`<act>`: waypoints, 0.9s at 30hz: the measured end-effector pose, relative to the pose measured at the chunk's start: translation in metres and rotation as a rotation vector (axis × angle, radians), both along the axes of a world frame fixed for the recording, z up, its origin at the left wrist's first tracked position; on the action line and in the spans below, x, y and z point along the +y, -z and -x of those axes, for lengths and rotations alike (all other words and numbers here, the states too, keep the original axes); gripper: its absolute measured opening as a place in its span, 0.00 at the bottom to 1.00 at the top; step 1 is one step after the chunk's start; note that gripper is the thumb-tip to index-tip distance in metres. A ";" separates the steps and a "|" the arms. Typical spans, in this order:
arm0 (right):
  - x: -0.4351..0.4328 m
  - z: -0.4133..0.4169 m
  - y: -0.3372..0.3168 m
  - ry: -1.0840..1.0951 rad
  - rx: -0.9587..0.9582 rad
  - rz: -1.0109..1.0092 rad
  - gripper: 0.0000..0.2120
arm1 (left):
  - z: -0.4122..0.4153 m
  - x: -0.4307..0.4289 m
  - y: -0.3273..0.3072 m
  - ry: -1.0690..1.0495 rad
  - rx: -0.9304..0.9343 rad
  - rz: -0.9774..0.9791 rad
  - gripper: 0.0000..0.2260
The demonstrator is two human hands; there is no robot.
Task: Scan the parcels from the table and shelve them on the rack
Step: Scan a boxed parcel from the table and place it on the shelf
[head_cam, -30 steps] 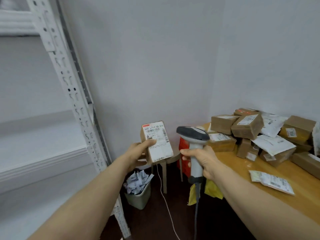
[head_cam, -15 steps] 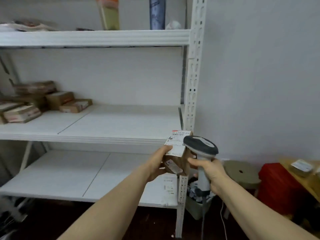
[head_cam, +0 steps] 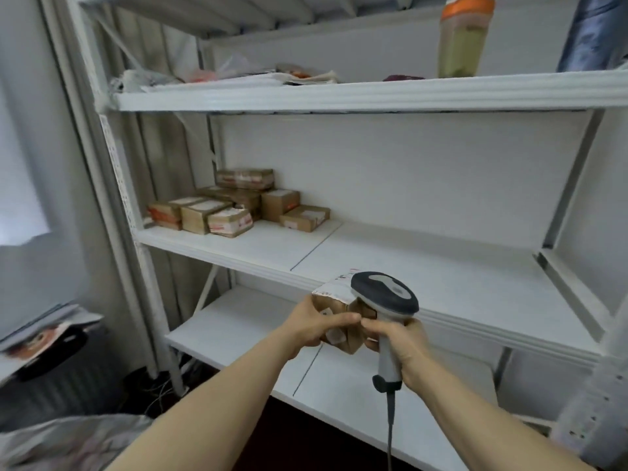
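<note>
1 small parcel (head_cam: 331, 302) was gripped in the left hand (head_cam: 311, 326), thumb across its near face, just before the middle shelf of the rack (head_cam: 475, 326). The scanner (head_cam: 385, 294) was clasped by its handle in the right hand (head_cam: 399, 345), beside the parcel. Light, stiff cardboard was judged likely, best held by 2 opposite sides. Farther back, shelved boxes (head_cam: 234, 207) were stacked at the left.

I see parcels (head_cam: 238, 205) grouped at the middle shelf's (head_cam: 424, 260) left end; a bottle (head_cam: 464, 39) stands on the shelf above (head_cam: 339, 96), far right.
</note>
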State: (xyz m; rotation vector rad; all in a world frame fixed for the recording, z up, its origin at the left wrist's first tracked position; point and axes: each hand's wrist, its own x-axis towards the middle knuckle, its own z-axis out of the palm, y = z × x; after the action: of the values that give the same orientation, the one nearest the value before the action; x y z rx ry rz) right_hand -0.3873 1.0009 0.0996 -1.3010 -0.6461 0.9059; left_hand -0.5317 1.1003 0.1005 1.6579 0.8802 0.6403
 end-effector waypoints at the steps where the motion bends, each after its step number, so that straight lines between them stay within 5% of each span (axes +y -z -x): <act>1: 0.015 0.010 -0.002 -0.026 -0.011 0.000 0.13 | 0.011 0.013 0.000 -0.023 -0.014 -0.001 0.14; 4: 0.062 0.032 -0.006 -0.073 -0.031 -0.001 0.14 | 0.034 0.055 0.001 -0.134 -0.055 -0.009 0.13; 10: 0.171 0.047 -0.010 -0.061 -0.019 -0.004 0.13 | 0.047 0.159 -0.002 -0.431 0.006 -0.101 0.29; 14: 0.256 0.038 -0.010 -0.046 0.017 0.017 0.13 | 0.055 0.238 -0.007 -0.586 0.091 -0.158 0.25; 19: 0.348 0.031 -0.010 -0.029 0.151 0.034 0.09 | 0.066 0.334 -0.002 -0.624 0.232 -0.135 0.16; 27: 0.435 0.030 -0.013 -0.018 0.144 0.083 0.06 | 0.066 0.444 0.012 -0.645 0.366 -0.084 0.32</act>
State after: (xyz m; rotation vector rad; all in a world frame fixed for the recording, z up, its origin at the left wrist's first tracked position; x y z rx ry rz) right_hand -0.4170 1.4357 0.1126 -1.2922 -0.5132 1.0401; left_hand -0.5982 1.5442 0.0887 1.5836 1.7082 0.8224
